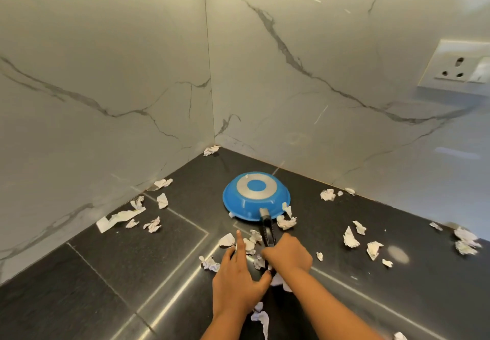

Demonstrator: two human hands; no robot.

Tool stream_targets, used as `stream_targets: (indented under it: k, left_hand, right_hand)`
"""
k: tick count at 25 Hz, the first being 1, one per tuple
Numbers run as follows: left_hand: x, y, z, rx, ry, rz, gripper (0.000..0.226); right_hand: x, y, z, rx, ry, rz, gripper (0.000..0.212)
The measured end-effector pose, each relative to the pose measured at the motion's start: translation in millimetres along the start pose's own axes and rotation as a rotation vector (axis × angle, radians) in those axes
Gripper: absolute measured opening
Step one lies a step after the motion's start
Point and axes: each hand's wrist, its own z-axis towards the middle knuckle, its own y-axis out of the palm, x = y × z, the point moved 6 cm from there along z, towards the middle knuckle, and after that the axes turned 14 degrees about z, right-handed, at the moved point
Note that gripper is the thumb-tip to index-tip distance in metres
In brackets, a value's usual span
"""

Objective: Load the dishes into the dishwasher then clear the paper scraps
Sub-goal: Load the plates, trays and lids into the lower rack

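Grip first: right hand is closing round the black handle, fingers curled over it from above, knuckles up. I'm reading it as a carry grip. It is taking the long lever because the pan is lying upside down, rim on the counter, so there is no lip to get under.

Left hand is sitting just beside it, index sticking out straight over the scraps, thumb reaching toward the near end of the handle. Its other fingers are tucking out of sight, so I can't tell whether it is holding anything or just bracing. My guess: it is steadying the handle or brushing paper off it.

Outward: pan is sitting near the counter's corner, blue base with grey ring facing up, handle pointing back at the person. Crumpled scraps are touching the handle on both sides and the rim next to it. One small bit is lying on the upturned base. Lifting is probably going to drag or shed some of that; no harm, since they're getting cleared afterwards anyway.

More scraps are lying scattered left along the wall and right toward the socket, plus a corner scrap. Dishwasher isn't showing in view. Judging by this, the dishes step is under way and the paper step hasn't begun.
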Motion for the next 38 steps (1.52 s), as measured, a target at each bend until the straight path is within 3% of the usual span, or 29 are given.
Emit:
stream_targets:
  k: [3, 7, 12, 15, 18, 20, 23, 24, 27, 29, 32, 35, 38]
  left_hand:
    - [3.1, -1.8, -2.1, -0.013, 0.009, -0.029, 0.113]
    - [-0.8, -6.8, -6.3, 0.011, -0.006, -0.147, 0.109]
    - [-7.6, -6.8, -6.3, 0.019, -0.048, -0.333, 0.108]
    - [-12.1, -7.5, -8.4, 0.013, -0.094, -0.558, 0.111]
    - [-27.1, -2.8, -5.3, -0.003, -0.268, -0.853, 0.119]
    - [-33.5, -1.0, -2.7, -0.081, -0.383, -0.989, 0.108]
    - [-13.2, -6.4, -14.5, -0.254, -0.394, -1.139, 0.039]
    - [-1.6, -5.9, -23.4, -0.321, -0.421, -1.214, 0.027]
    - [35.9, -3.3, -58.0, -0.467, -0.494, -1.465, 0.025]
    - [55.5, -4.2, -80.3, -0.532, -0.508, -1.548, 0.038]
    - [73.6, 0.3, -106.4, -0.616, -0.553, -1.553, 0.043]
    - [100.6, 1.1, -123.7, -0.710, -0.579, -1.490, 0.037]
    - [147.1, 4.1, -149.9, -0.766, -0.551, -1.379, 0.031]
  right_hand:
    - [21.5, -12.2, -23.3, -0.067, 0.052, -0.038, 0.030]
    - [34.8, -27.6, -34.8, -0.210, 0.184, 0.152, 0.035]
    - [35.3, -55.6, -53.5, -0.277, 0.151, 0.187, 0.023]
    - [48.0, -79.3, -72.6, -0.276, 0.130, 0.178, 0.020]
    - [71.7, -104.8, -100.8, -0.247, 0.141, 0.194, 0.024]
    - [94.5, -117.2, -122.3, -0.242, 0.155, 0.149, 0.028]
    - [129.6, -128.3, -151.2, -0.248, 0.188, 0.064, 0.030]
    - [140.8, -130.3, -159.5, -0.248, 0.196, 0.046, 0.032]
    - [176.7, -139.9, -184.8, -0.212, 0.228, 0.029, 0.037]
    - [204.5, -149.7, -200.3, -0.172, 0.269, 0.068, 0.036]
    - [248.2, -167.3, -226.0, -0.137, 0.269, 0.055, 0.026]
    - [286.5, -176.6, -256.0, -0.137, 0.251, 0.256, 0.021]
    - [331.7, -196.0, -292.9, 0.004, 0.262, 0.395, 0.024]
